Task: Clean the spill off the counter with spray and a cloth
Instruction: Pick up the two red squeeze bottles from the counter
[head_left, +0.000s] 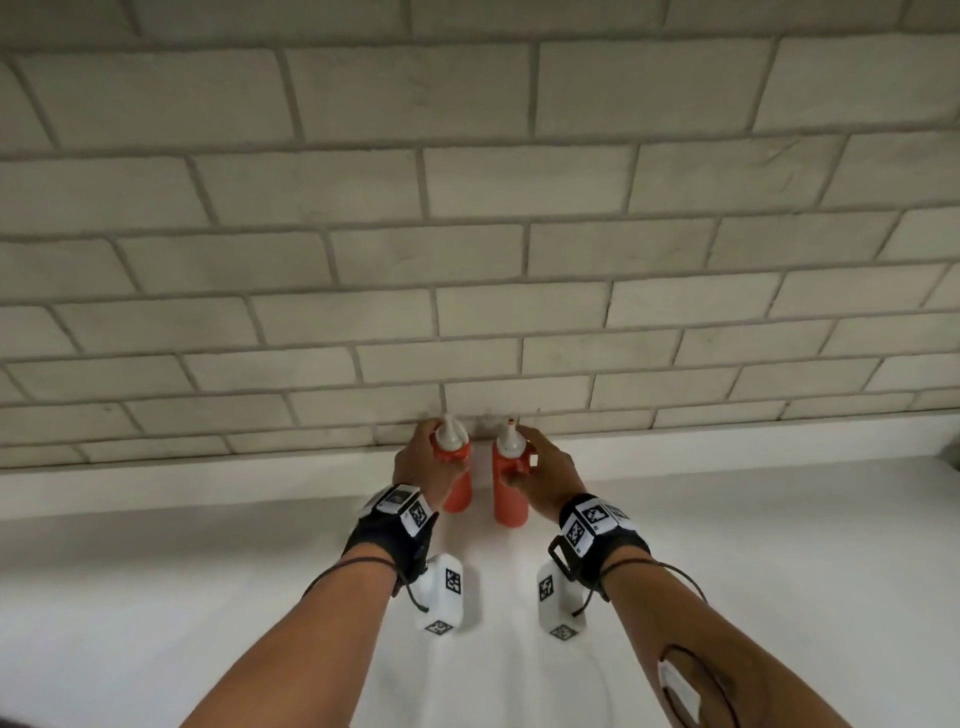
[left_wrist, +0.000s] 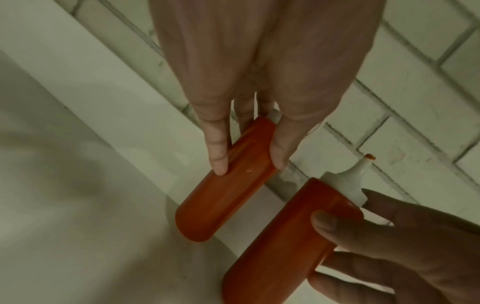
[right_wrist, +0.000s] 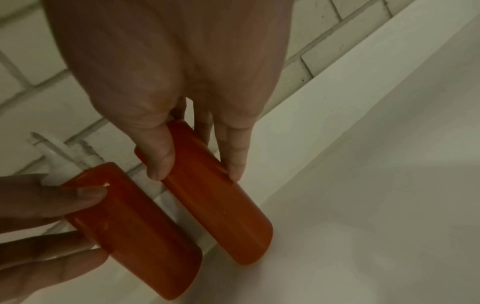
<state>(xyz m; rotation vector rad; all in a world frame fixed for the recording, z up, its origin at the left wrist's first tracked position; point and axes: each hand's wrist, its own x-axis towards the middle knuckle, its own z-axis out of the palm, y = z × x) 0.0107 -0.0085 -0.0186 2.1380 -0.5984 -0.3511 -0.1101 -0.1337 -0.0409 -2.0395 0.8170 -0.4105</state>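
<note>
The white counter (head_left: 208, 597) runs up to a low white ledge under a wall (head_left: 467, 182) of pale grey brick tiles with darker joints. At the far edge, two red squeeze bottles stand upright side by side, slightly apart. The left hand (head_left: 420, 462) curls its fingers around the left bottle (head_left: 457, 488), and the right hand (head_left: 545, 475) grips the right bottle (head_left: 509, 488).

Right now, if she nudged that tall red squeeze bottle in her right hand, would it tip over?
Probably, fairly easily. The red squeeze bottle under the right hand is tall and narrow on a smooth white counter, so a push near its pale nozzle cap would likely topple it. It looks full, perhaps steadier. On its side, it would likely roll.
</note>
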